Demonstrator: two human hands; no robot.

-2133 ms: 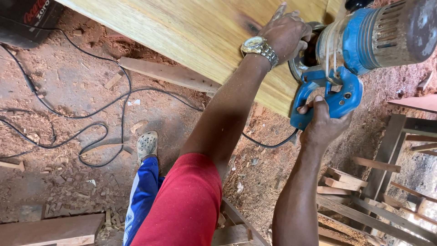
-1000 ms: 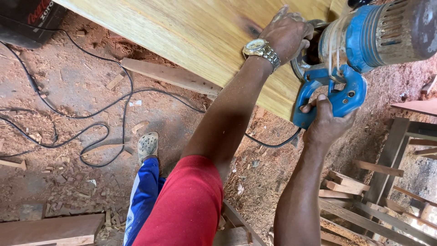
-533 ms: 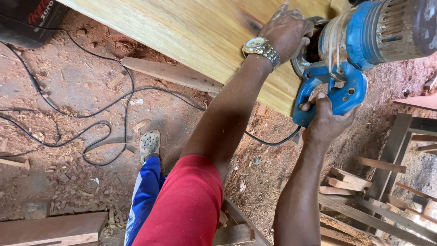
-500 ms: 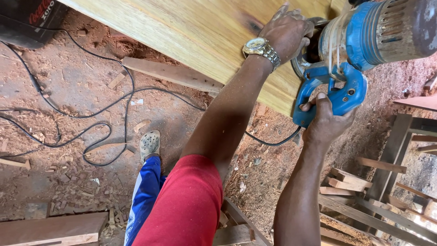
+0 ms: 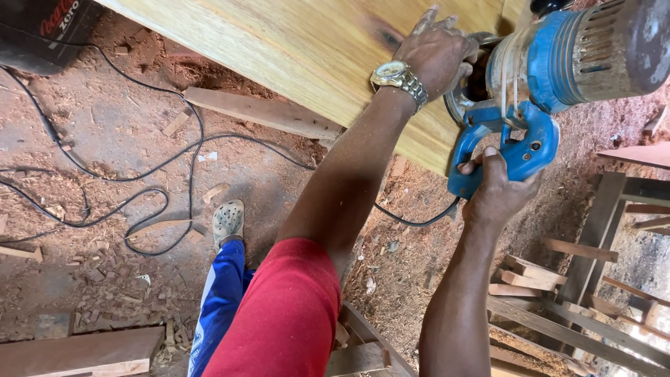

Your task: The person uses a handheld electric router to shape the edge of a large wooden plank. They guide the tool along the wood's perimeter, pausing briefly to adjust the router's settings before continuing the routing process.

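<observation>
A blue and silver electric router [image 5: 558,70] rests against the edge of a wide pale wooden board [image 5: 307,49]. My right hand [image 5: 499,192] grips the router's blue D-shaped handle from below. My left hand [image 5: 436,52], with a metal wristwatch [image 5: 396,75] on the wrist, lies on the board beside the router's base, fingers curled at its rim. The router's bit is hidden behind the base. My red sleeve [image 5: 286,314] fills the bottom centre.
Black power cables [image 5: 160,167] loop across the sawdust-covered dirt floor. A loose plank [image 5: 262,112] lies under the board. Wooden offcuts and frame pieces [image 5: 558,279] stack at the right. My blue trouser leg and sandalled foot [image 5: 227,223] stand below; a board [image 5: 77,352] lies bottom left.
The view has shifted slightly; the router and both hands stay in nearly the same place against the board's edge, with the same grip.
</observation>
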